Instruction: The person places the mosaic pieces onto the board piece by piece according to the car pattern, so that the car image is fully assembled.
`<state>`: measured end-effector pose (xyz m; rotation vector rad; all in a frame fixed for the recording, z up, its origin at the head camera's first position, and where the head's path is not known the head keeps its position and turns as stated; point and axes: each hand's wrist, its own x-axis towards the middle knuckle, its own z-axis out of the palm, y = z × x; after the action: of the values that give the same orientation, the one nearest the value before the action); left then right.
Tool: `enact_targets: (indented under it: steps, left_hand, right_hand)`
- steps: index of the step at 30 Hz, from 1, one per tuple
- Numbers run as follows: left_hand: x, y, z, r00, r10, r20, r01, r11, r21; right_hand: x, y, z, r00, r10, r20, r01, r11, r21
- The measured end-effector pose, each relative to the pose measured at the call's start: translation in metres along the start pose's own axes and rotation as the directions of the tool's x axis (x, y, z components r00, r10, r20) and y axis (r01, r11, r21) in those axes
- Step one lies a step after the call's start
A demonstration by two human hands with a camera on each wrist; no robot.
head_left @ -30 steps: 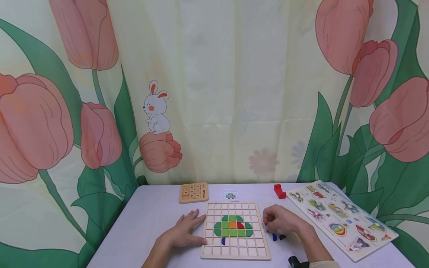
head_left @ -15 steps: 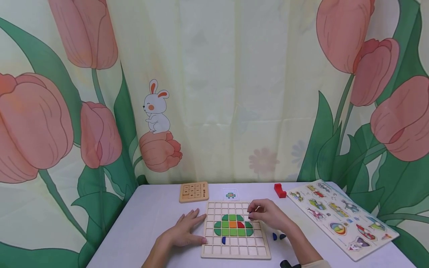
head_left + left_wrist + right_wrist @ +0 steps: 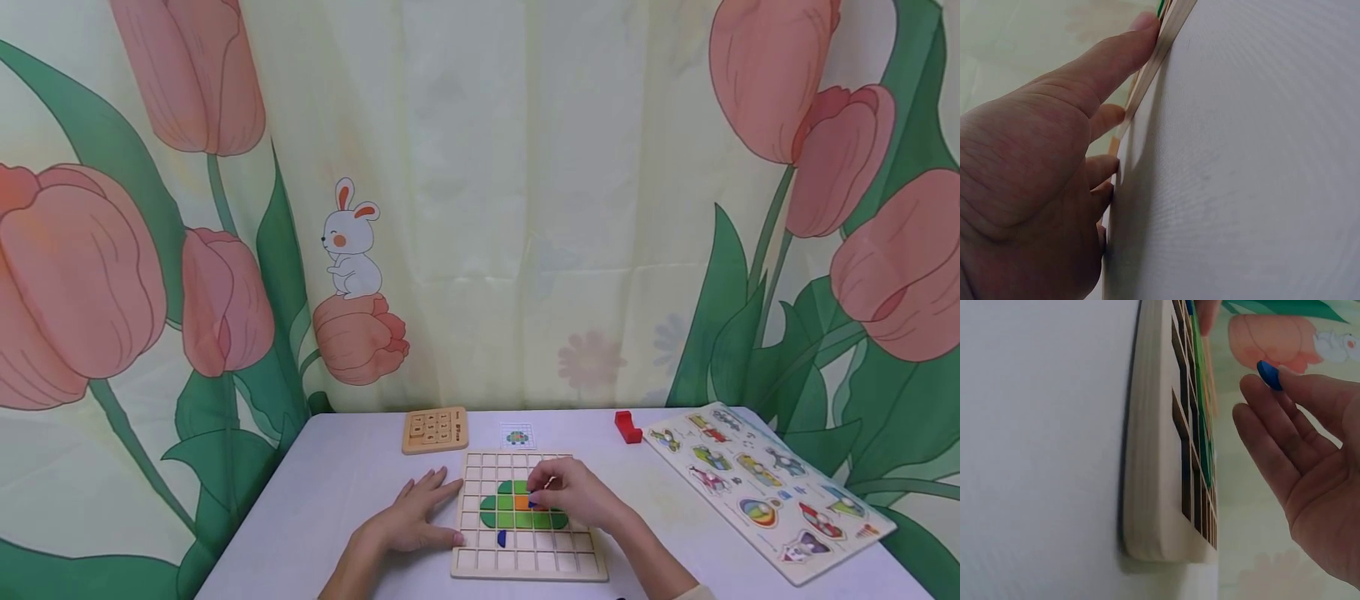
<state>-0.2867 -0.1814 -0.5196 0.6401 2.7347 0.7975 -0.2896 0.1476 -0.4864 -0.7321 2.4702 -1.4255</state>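
Note:
My right hand (image 3: 576, 493) is over the coloured pattern on the gridded wooden board (image 3: 480, 564). In the right wrist view, its thumb and fingertips pinch a small blue half-round tile (image 3: 1269, 375), held above the board. Under the hand, green tiles (image 3: 504, 521) surround an orange square tile (image 3: 521, 502); the hand covers the pattern's upper right. Another blue half-round tile (image 3: 502, 539) sits in the grid just below the green ones. With fingers spread, my left hand (image 3: 408, 518) lies on the table at the board's left side, its thumb touching the edge.
Behind the board lies a small pattern card (image 3: 517, 436), with a wooden number puzzle (image 3: 435, 431) to its left. A red block (image 3: 627, 427) stands at the back right beside a large picture puzzle board (image 3: 772, 492). A tulip-print curtain (image 3: 480, 250) hangs behind the table.
My right hand has moved left from the table beside the board to above the pattern, carrying a blue tile. Two blue tiles seen earlier on the table are now hidden. The left hand stays put.

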Motion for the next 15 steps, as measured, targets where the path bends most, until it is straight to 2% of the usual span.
enact_targets:
  steps: [6,15]
  left_hand:
    - [0.0,0.001,0.0,1.0,-0.005,0.002,0.005,1.0,0.0]
    - [0.001,0.0,0.0,1.0,-0.012,0.005,0.012,1.0,0.001]
  right_hand:
    - [0.002,-0.003,0.012,0.997,-0.038,0.061,0.04,0.998,-0.046]
    - [0.005,-0.014,0.028,0.995,-0.007,0.103,0.01,0.999,-0.032]
